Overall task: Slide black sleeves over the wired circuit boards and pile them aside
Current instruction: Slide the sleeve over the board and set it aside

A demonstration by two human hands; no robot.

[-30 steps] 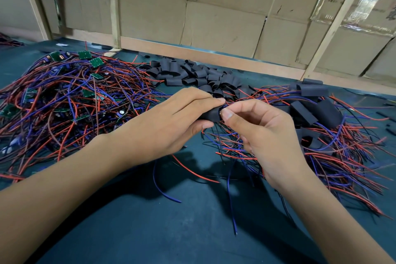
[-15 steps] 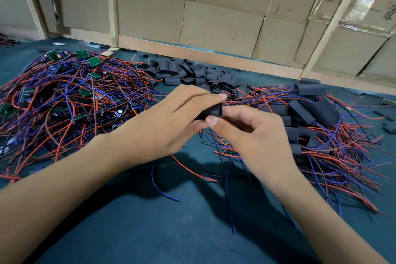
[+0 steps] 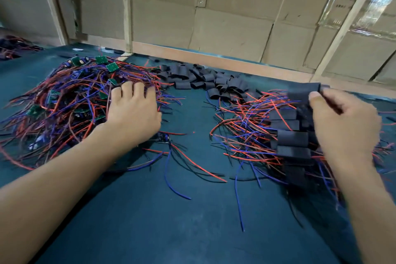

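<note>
Your left hand [image 3: 134,111] lay palm down on the near edge of the heap of unsleeved boards [image 3: 64,103], its fingers loosely curled among the red and blue wires; whether that grip had closed on a wire I could not tell. Your right hand [image 3: 342,122] was raised over the finished pile [image 3: 287,141] at the right of the worktop [image 3: 160,221], its grip pinched on a sleeved board [image 3: 303,90], thumb on the near face, the piece blurred. The loose black sleeves [image 3: 203,80] sat in a cluster at the far middle, between the two heaps. One wired board [image 3: 164,140] lay alone just beside your left wrist.
</note>
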